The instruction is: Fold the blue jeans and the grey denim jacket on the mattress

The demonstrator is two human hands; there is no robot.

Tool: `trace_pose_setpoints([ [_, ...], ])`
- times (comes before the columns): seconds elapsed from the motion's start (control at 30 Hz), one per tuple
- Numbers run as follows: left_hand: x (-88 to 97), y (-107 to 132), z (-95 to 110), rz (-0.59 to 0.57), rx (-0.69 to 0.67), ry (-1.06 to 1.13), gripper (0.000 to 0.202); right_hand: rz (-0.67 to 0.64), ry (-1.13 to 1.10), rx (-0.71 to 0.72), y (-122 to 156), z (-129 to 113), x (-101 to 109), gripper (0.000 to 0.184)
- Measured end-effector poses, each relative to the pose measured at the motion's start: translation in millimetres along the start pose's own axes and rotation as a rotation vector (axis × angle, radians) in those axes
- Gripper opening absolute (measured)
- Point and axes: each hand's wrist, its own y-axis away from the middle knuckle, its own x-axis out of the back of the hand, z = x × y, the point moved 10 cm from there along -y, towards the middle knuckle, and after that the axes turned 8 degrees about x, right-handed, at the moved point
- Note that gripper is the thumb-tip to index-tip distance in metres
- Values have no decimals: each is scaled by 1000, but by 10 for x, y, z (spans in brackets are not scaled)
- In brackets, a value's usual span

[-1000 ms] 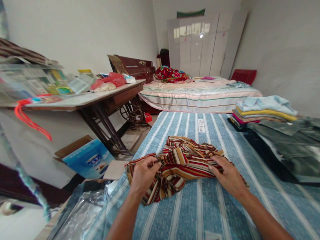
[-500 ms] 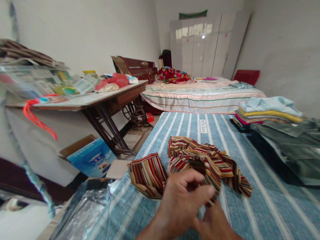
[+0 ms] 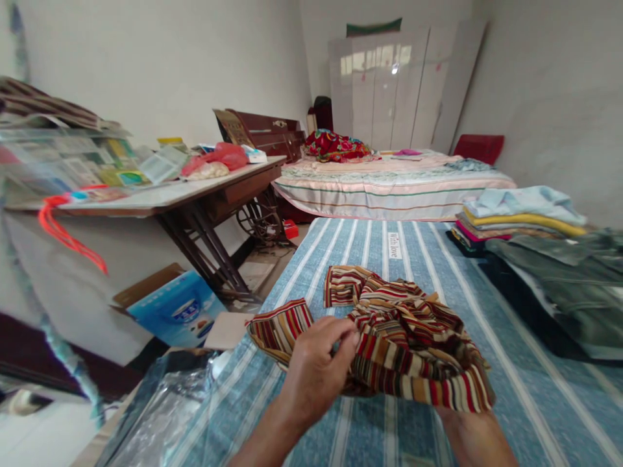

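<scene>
A crumpled garment (image 3: pixel 418 376) with red, tan, brown and cream stripes lies in front of me on the blue striped bed cover (image 3: pixel 335 240). My left hand (image 3: pixel 321 357) pinches its edge near the middle, thumb and fingers closed on the cloth. Only the wrist and back part of my right hand (image 3: pixel 470 428) show; its fingers are hidden inside or beneath the garment's near right edge. Between the two hands, a band of the striped cloth is stretched out. One striped end of the garment (image 3: pixel 280 324) spreads to the left, behind my left hand.
Folded clothes (image 3: pixel 520 217) are stacked at the right, with dark green garments (image 3: pixel 559 279) nearer me. A sewing machine table (image 3: pixel 195 194) holding boxes and bags stands at the left. Below it are a blue carton (image 3: pixel 185 308) and clear plastic wrapping (image 3: pixel 165 402).
My hands were close together at the garment's near edge. Now the right hand has moved right under the cloth, and the edge is drawn out wide between them. My left hand has shifted slightly left.
</scene>
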Motion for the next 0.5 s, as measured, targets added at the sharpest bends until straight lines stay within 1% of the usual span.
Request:
trace_pose_setpoints([
  [0.03, 14, -27, -121, 19, -5, -93, 17, -23, -36, -1, 0, -7, -3, 52],
  [0.1, -28, -73, -363, -4, -2, -263, 20, -76, -74, 28, -14, -44, -2, 50],
  [0.2, -180, -113, -664, -126, 35, -413, 28, -126, -49, 121, -50, -170, 11, 43],
  [0.27, -285, -131, -763, -203, 55, -434, 34, -133, -15, 172, -70, -274, 15, 41],
  [0.3, -339, -144, -774, -236, 52, -423, 37, -131, -5, 191, -77, -327, 17, 41],
  [0.37, -441, -188, -721, -286, 15, -369, 42, -133, 5, 200, -87, -405, 21, 43],
  [0.43, -536, -247, -597, -320, -60, -299, 48, -121, 3, 197, -94, -462, 54, 42],
  [0.5, -636, -303, -452, -359, -141, -240, 58, -94, -10, 200, -101, -511, 118, 40],
])
